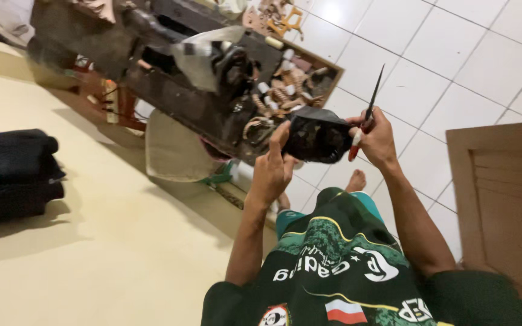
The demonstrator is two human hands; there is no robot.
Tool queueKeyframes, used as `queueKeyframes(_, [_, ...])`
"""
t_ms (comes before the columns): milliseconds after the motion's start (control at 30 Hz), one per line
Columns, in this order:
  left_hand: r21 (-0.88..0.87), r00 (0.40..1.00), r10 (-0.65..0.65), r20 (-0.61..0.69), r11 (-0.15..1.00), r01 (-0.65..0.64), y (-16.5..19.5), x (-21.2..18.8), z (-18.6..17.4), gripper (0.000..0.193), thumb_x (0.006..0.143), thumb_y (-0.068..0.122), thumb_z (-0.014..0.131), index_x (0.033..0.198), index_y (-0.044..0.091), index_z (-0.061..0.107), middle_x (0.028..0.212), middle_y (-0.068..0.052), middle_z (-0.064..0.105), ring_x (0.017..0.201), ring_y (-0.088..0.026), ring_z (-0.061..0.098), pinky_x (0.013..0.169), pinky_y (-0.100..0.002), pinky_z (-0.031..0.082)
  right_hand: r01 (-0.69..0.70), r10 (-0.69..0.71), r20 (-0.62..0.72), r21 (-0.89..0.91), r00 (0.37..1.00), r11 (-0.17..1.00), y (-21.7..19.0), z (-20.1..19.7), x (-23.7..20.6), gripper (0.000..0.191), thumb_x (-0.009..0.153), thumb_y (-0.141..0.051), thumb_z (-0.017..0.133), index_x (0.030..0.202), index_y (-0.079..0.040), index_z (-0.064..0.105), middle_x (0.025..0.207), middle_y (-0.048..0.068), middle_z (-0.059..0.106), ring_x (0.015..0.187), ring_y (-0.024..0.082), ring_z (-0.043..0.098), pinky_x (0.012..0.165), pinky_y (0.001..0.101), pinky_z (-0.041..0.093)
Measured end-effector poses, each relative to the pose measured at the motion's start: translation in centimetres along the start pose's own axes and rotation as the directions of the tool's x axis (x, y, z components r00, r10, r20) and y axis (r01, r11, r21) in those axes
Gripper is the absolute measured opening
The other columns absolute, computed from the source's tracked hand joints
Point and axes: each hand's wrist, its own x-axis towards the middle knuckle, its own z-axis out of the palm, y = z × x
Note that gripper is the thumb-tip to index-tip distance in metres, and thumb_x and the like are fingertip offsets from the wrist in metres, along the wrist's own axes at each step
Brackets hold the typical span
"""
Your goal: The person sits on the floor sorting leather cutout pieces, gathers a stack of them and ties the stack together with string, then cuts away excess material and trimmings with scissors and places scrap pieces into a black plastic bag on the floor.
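A single camera sits on the person's head, looking steeply down over the chest and tilted sideways. It sits close to both raised hands, with the tiled floor (430,54) beyond.

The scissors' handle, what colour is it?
Red, partly hidden in the right hand; the scissors show in the head view.

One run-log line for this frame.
left hand: holds black cloth | right hand: holds scissors | sewing machine behind
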Motion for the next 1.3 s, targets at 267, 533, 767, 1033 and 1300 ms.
queueKeyframes(267, [-0.125, 0.972, -0.165, 0.165, 0.974, 0.187, -8.6, -0.4, -9.6, 0.079, 0.094, 0.001, 0.049, 0.164, 0.021, 0.017, 0.149, -0.032, 0.051, 0.091, -0.038, 0.077, 0.078, -0.046, 0.061, -0.178, 0.107, -0.244, -0.291, 0.964, 0.94, 2.3, 14.7, -1.4, 0.02, 0.088, 0.003, 0.071, 0.097, -0.003, 0.054, 0.097, 0.01, 0.075, 0.082, 0.016, 0.068, 0.07, 0.0293, 0.055])
queueKeyframes(533, [-0.579, 0.961, -0.147, 0.234, 0.773, 0.259, -3.9, -4.5, -19.6, 0.078, 0.094, -0.011, 0.045, 0.164, 0.015, 0.021, 0.157, -0.034, 0.047, 0.081, -0.025, 0.077, 0.061, -0.03, 0.056, -0.098, 0.218, -0.23, 0.443, 0.948, 0.891, 3.9, 19.3, -6.9, 0.011, 0.107, -0.016, 0.056, 0.11, -0.007, 0.051, 0.097, 0.013, 0.07, 0.085, 0.022, 0.074, 0.076, 0.0392, 0.063])
queueKeyframes(767, [-0.528, 0.929, -0.152, 0.338, 0.786, 0.321, -2.3, -5.0, -22.5, 0.073, 0.098, -0.009, 0.049, 0.164, 0.01, 0.023, 0.157, -0.032, 0.045, 0.084, -0.018, 0.075, 0.062, -0.024, 0.056, -0.271, 0.34, -0.254, 0.27, 0.905, 0.924, 2.0, 22.9, -9.3, 0.016, 0.106, -0.02, 0.055, 0.112, -0.005, 0.053, 0.098, 0.016, 0.072, 0.081, 0.024, 0.075, 0.065, 0.0394, 0.063])
queueKeyframes(1033, [-0.582, 0.844, -0.168, 0.508, 0.656, 0.481, 0.3, -3.5, -14.2, 0.059, 0.102, 0.003, 0.05, 0.158, 0.005, 0.031, 0.156, -0.028, 0.045, 0.079, -0.018, 0.077, 0.045, -0.02, 0.054, -0.4, 0.206, -0.485, -0.339, 0.85, 0.852, -3.0, 20.4, -11.1, 0.031, 0.087, -0.023, 0.084, 0.108, -0.005, 0.069, 0.088, 0.007, 0.078, 0.076, 0.014, 0.072, 0.064, 0.0265, 0.053])
queueKeyframes(1300, [-0.593, 0.772, -0.116, 0.625, 0.573, 0.566, 3.5, -2.0, -0.5, 0.062, 0.099, 0.004, 0.059, 0.155, 0.001, 0.032, 0.15, -0.02, 0.05, 0.081, -0.019, 0.076, 0.042, -0.02, 0.048, -0.226, 0.141, -0.569, -0.082, 0.811, 0.971, -1.8, 7.3, -12.9, 0.03, 0.089, -0.021, 0.081, 0.106, -0.002, 0.065, 0.088, 0.006, 0.075, 0.076, 0.008, 0.068, 0.066, 0.0247, 0.056])
